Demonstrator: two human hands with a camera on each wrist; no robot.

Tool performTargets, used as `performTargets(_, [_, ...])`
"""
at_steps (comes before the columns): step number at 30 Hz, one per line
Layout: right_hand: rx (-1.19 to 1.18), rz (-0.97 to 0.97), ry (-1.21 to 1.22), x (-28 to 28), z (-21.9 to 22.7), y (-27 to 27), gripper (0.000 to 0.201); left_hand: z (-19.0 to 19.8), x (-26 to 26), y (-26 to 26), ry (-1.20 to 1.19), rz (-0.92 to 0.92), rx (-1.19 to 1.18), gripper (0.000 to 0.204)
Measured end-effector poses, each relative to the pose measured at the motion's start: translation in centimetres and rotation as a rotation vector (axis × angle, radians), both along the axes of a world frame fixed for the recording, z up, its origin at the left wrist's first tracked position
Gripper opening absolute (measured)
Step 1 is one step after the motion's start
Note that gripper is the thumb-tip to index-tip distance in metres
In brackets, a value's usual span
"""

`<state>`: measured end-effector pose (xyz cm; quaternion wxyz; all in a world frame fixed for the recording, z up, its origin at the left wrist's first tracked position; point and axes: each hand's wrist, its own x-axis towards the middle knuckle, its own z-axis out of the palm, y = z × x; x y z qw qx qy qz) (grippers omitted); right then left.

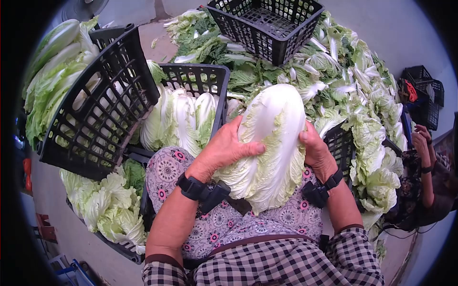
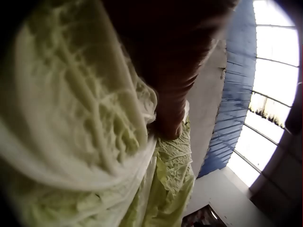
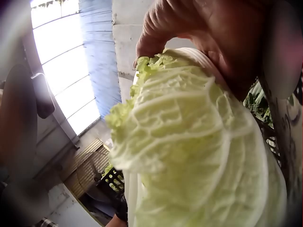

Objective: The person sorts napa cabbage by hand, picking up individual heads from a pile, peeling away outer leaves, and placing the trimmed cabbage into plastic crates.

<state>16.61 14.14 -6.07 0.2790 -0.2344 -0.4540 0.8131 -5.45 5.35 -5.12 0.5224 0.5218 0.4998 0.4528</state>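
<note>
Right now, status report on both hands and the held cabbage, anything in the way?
Left hand, right hand: gripping the cabbage from opposite sides. White end forward, leafy end back. Nothing visibly blocking it; black crate near left hand.

Left hand, right hand level, apart, both gripping; left thumb points rightward; forearms converge toward hands.
</note>
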Motion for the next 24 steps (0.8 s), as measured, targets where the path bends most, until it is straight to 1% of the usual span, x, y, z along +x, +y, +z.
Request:
performTargets(3, [0.019, 0.001, -0.011, -0.2, 0.1, -0.1, 0.088, 0.0, 0.0, 0.0, -0.033, 0.004, 0.001, 0.08])
performTargets(6, [0.029, -0.009, -0.015, -0.3, 0.2, -0.2, 0.088, -0.1, -0.1, 0.0, 0.003, 0.025, 0.038, 0.083])
performTargets(9, [0.034, -0.021, -0.011, -0.4, 0.3, -0.3, 0.087, 0.3, -0.4, -0.2, -0.037, -0.028, -0.024, 0.078])
performTargets(10, [0.037, -0.026, -0.007, -0.5, 0.3, -0.3, 0.086, 0.4, -0.4, -0.3, -0.085, -0.005, -0.041, 0.077])
performTargets(13, [0.108, -0.12, -0.039, -1.0, -0.7, 0.2, 0.083, 0.3, -0.3, -0.2, -0.23, 0.052, -0.091, 0.075])
performTargets(15, [0.15, -0.091, -0.029, -1.4, -0.5, 0.3, 0.081, -0.5, -0.3, 0.0, -0.33, 0.087, -0.124, 0.073])
performTargets(16, [0.17, -0.075, -0.023, -1.7, -0.4, 0.3, 0.081, -0.6, -0.4, 0.0, -0.328, 0.115, -0.121, 0.071])
performTargets(19, [0.15, -0.105, -0.022, -2.1, -0.5, 0.1, 0.086, -0.6, -0.6, 0.1, -0.32, 0.194, -0.115, 0.068])
performTargets(21, [0.209, -0.045, -0.049, -2.0, -0.4, 0.3, 0.09, -0.3, -0.9, 0.1, -0.317, 0.239, -0.111, 0.068])
performTargets(24, [0.296, -0.01, -0.043, -2.2, -0.4, 0.4, 0.094, -0.9, -0.6, 0.2, -0.36, 0.231, -0.056, 0.07])
